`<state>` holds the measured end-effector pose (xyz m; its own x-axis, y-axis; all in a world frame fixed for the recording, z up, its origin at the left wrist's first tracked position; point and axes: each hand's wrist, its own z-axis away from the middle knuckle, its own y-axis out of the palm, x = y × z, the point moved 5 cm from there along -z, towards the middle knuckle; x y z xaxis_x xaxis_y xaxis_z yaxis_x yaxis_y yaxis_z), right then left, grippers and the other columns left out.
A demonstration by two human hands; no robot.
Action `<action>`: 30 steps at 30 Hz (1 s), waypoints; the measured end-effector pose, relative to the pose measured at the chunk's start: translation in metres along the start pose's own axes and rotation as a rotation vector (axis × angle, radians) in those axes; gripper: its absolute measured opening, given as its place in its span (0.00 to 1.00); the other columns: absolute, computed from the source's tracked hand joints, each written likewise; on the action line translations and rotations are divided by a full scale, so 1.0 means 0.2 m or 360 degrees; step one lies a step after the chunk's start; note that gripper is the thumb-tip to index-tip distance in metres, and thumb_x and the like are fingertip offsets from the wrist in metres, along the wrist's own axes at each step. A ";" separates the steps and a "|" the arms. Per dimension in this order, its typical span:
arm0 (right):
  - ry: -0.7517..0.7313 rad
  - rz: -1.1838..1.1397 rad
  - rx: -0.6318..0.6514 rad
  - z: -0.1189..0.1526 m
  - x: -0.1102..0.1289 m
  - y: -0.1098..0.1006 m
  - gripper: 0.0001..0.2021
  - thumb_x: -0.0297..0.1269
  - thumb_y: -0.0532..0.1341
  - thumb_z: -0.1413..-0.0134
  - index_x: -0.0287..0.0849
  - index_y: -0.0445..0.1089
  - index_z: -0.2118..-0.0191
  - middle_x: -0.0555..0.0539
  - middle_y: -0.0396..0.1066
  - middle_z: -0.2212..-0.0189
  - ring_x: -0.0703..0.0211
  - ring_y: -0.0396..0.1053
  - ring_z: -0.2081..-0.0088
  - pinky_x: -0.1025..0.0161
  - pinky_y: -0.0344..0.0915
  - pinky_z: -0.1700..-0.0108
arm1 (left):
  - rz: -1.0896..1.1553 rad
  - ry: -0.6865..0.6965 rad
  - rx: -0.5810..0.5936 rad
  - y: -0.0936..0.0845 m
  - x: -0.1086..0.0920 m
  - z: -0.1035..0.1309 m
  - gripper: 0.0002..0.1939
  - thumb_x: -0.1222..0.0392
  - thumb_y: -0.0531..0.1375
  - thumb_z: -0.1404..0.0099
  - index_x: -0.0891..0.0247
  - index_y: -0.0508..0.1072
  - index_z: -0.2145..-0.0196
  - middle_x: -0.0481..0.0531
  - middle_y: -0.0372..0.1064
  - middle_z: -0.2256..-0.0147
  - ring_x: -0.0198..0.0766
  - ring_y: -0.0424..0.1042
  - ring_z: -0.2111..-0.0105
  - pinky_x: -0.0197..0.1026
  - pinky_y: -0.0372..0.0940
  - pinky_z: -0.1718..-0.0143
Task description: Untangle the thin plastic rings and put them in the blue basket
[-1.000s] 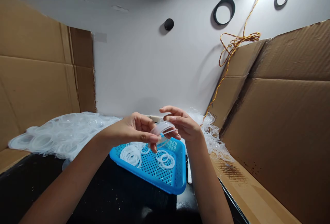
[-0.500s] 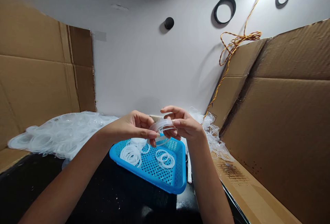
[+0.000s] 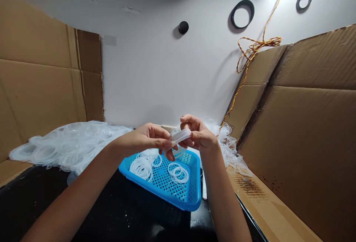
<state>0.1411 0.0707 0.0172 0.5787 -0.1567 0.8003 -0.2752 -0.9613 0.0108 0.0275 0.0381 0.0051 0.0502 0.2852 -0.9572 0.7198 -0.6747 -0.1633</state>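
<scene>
Between my two hands is a translucent white ring point(image 3: 180, 136), or a stack of such rings, held above a blue perforated basket point(image 3: 164, 194). My left hand point(image 3: 151, 140) pinches its left side between thumb and fingers. Thumb and fingers of my right hand point(image 3: 198, 132) grip the right side, with the index finger raised. Inside the basket lie a bundle of white rings point(image 3: 141, 168) on the left and a smaller group of rings point(image 3: 178, 173) on the right. Whether the held piece is one ring or several, I cannot tell.
A large heap of translucent rings point(image 3: 63, 143) lies at the left, and a tangle of thin rings point(image 3: 233, 153) at the right. Cardboard walls point(image 3: 41, 86) stand on both sides. A twisted orange cord point(image 3: 236, 90) hangs down the white back wall point(image 3: 155, 71).
Both hands have shifted slightly right with the ring. It is tilted now, showing its outer band more edge-on, and its opening is less visible.
</scene>
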 end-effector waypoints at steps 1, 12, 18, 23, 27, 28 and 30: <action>-0.0009 -0.0002 -0.0004 0.00 0.01 0.00 0.13 0.34 0.65 0.51 0.47 0.71 0.57 0.57 0.66 0.82 0.73 0.60 0.84 0.76 0.52 0.85 | 0.0008 -0.0003 -0.0012 0.00 0.00 0.00 0.12 0.52 0.65 0.46 0.65 0.77 0.71 0.49 0.76 0.75 0.32 0.73 0.73 0.33 0.65 0.70; 0.0250 0.0120 -0.0034 0.00 -0.02 0.01 0.14 0.36 0.64 0.49 0.43 0.70 0.55 0.57 0.63 0.81 0.74 0.58 0.85 0.75 0.55 0.85 | -0.0027 0.0006 -0.0056 0.01 -0.01 0.01 0.05 0.61 0.66 0.47 0.66 0.77 0.74 0.49 0.75 0.76 0.33 0.73 0.73 0.34 0.65 0.69; 0.0268 0.0095 -0.0111 0.00 -0.02 0.00 0.14 0.33 0.66 0.53 0.44 0.71 0.58 0.56 0.64 0.80 0.72 0.63 0.82 0.76 0.53 0.84 | -0.0043 -0.0010 -0.0042 0.00 -0.01 0.01 0.10 0.54 0.65 0.46 0.65 0.77 0.73 0.50 0.76 0.76 0.33 0.74 0.73 0.34 0.66 0.69; 0.0259 0.0073 -0.0199 0.01 -0.01 -0.02 0.14 0.35 0.67 0.55 0.45 0.71 0.60 0.56 0.65 0.81 0.70 0.65 0.81 0.75 0.55 0.83 | -0.0015 -0.0005 0.0031 0.00 -0.02 0.01 0.13 0.51 0.62 0.44 0.65 0.78 0.75 0.49 0.75 0.78 0.33 0.75 0.72 0.31 0.66 0.70; 0.0279 0.0100 -0.0225 0.01 -0.02 -0.03 0.16 0.38 0.69 0.58 0.44 0.70 0.60 0.57 0.65 0.83 0.70 0.64 0.82 0.74 0.54 0.83 | 0.0038 -0.0016 0.0025 -0.01 -0.01 0.01 0.09 0.55 0.64 0.45 0.65 0.78 0.73 0.49 0.76 0.77 0.33 0.74 0.72 0.31 0.67 0.69; 0.0277 0.0100 -0.0223 0.01 -0.02 -0.03 0.16 0.38 0.69 0.58 0.44 0.70 0.60 0.57 0.65 0.83 0.70 0.64 0.82 0.74 0.53 0.83 | 0.0048 -0.0017 0.0022 -0.01 -0.01 0.01 0.09 0.56 0.65 0.45 0.65 0.78 0.73 0.49 0.76 0.76 0.32 0.74 0.73 0.31 0.67 0.70; 0.0277 0.0100 -0.0226 0.01 -0.02 -0.04 0.17 0.38 0.69 0.58 0.44 0.70 0.60 0.57 0.66 0.83 0.70 0.64 0.82 0.74 0.54 0.84 | 0.0045 -0.0021 0.0000 -0.01 -0.01 0.02 0.08 0.57 0.66 0.47 0.65 0.78 0.72 0.50 0.77 0.74 0.31 0.74 0.75 0.32 0.67 0.70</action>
<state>0.1416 0.0785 0.0130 0.4192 -0.1621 0.8933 -0.4188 -0.9075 0.0318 0.0239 0.0362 0.0066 0.0610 0.2570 -0.9645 0.7183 -0.6822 -0.1364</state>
